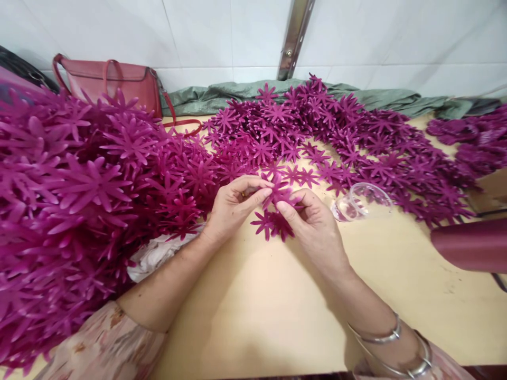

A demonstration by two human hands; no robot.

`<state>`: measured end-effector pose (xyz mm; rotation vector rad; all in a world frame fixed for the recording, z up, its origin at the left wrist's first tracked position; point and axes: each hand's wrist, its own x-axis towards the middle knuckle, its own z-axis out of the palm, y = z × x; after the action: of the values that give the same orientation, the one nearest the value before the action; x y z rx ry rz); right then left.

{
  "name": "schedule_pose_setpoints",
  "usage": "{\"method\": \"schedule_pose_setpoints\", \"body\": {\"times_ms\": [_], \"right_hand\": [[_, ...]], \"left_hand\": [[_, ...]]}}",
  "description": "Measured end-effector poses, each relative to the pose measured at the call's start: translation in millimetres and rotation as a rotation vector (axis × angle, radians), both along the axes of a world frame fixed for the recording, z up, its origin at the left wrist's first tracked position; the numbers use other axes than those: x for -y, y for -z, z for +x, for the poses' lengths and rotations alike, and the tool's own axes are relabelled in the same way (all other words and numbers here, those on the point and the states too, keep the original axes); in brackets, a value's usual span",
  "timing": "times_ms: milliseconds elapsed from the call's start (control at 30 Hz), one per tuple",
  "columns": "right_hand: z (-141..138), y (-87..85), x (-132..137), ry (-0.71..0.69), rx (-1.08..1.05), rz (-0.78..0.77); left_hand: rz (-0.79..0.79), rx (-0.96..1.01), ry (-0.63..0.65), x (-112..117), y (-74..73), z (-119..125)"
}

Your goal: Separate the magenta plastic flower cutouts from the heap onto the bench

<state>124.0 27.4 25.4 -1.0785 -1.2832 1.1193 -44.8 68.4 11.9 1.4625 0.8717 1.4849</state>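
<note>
Between my two hands is a magenta fabric flower piece (278, 191) with long rounded petals. My left hand (237, 203) pinches its left side between thumb and fingers. On its right edge, the thumb and fingers of my right hand (315, 221) are closed too. Just below, a few more magenta flower pieces (267, 224) lie on the table, partly covered by my right hand. Some loose flower pieces (299, 175) are spread right behind the held one. A clear plastic cup (370, 200) lies to the right of my right hand.
A big heap of magenta flower pieces (87, 184) fills the left, and another pile (285, 116) runs along the back to the right. A red handbag (111, 79) stands by the tiled wall. Crumpled white cloth (158, 256) lies by my left forearm; a maroon object (471, 245) is at right.
</note>
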Motion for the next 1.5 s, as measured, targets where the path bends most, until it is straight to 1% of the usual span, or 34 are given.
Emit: {"method": "schedule_pose_setpoints", "body": {"times_ms": [67,133,200,300,433,533,600,700,800,867,933,1000,1100,1167,1233,1333,1433,1500], "right_hand": [[0.3,-1.4,0.0,0.022,0.02,0.011],[1.0,-2.8,0.2,0.05,0.073,0.062],[1.9,-3.0,0.5,0.076,0.149,0.13],[3.2,-1.3,0.8,0.121,0.214,0.213],[4.6,-0.5,0.7,0.172,0.217,0.243],[6.1,-2.7,0.6,0.215,0.334,0.314],[7.3,-4.6,0.7,0.228,0.364,0.352],[8.3,-4.9,0.9,0.224,0.328,0.321],[8.3,-1.1,0.9,0.253,0.454,0.33],[8.0,1.5,1.2,0.304,0.539,0.353],[7.3,1.8,2.1,0.332,0.557,0.378],[6.0,-0.5,3.8,0.337,0.564,0.435],[4.1,-5.0,6.2,0.35,0.61,0.525],[3.9,-6.2,6.4,0.369,0.629,0.523],[4.7,-5.5,5.6,0.378,0.621,0.498],[6.5,-3.8,4.2,0.376,0.607,0.468],[7.0,-4.2,4.3,0.35,0.565,0.43],[6.6,-5.1,4.4,0.316,0.494,0.403]], "left_hand": [[-0.042,0.071,-0.059,-2.7,1.1,-1.2],[-0.089,0.143,-0.115,-5.1,1.3,-2.6],[-0.113,0.176,-0.13,-5.9,0.7,-3.4],[-0.075,0.139,-0.093,-3.8,-1.7,-3.0],[0.023,0.011,-0.024,1.6,-6.0,-2.5],[0.045,-0.066,0.053,4.6,-8.7,-2.9],[0.037,-0.085,0.079,5.5,-9.4,-3.3],[-0.034,-0.009,0.032,3.8,-6.7,-4.0],[-0.1,0.096,-0.03,-1.2,-0.5,-5.0],[-0.104,0.125,-0.062,-4.7,2.9,-5.4],[-0.101,0.141,-0.078,-6.7,4.0,-5.2],[-0.102,0.153,-0.047,-6.3,3.0,-4.1],[-0.109,0.154,0.081,-1.9,0.0,-0.9],[-0.112,0.147,0.169,2.1,-1.7,1.6],[-0.114,0.125,0.225,5.4,-2.9,3.5],[-0.104,0.084,0.237,7.8,-4.6,4.3],[-0.089,0.052,0.199,8.0,-6.0,3.4],[-0.084,0.04,0.18,7.6,-6.3,2.8]]}}
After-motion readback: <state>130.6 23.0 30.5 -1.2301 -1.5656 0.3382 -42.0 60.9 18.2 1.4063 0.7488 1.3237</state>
